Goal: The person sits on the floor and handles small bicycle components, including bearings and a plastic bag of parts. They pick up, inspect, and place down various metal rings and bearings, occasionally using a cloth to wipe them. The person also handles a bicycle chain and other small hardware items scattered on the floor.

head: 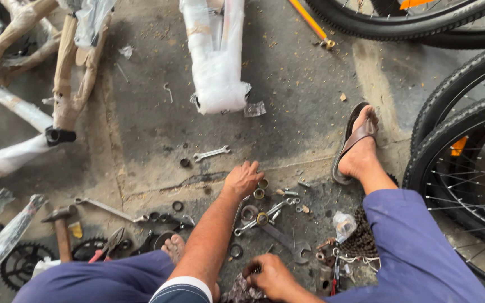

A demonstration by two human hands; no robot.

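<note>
**Concrete workshop floor, small bike parts being sorted**

Stained grey concrete (287, 112) serves as the workbench, with the person seated on it in blue trousers. Nearest the body, the right hand (270, 276) is curled shut over a dark crumpled rag (243, 292); what else it grips, if anything, I cannot tell. Just ahead of that hand lies a large grey open-ended spanner (279, 235) among washers and nuts. Further out, the left hand (243, 178) reaches forward, fingers bent narrow, fingertips touching a small brass-coloured ring (263, 183); whether it is pinched is unclear. Beyond its knuckles lies a small silver spanner (211, 153). Far off, a plastic-wrapped white bicycle frame tube (215, 56) and black tyres (456, 129) wait, so assembly looks barely begun: frames are wrapped, parts loose.
</note>
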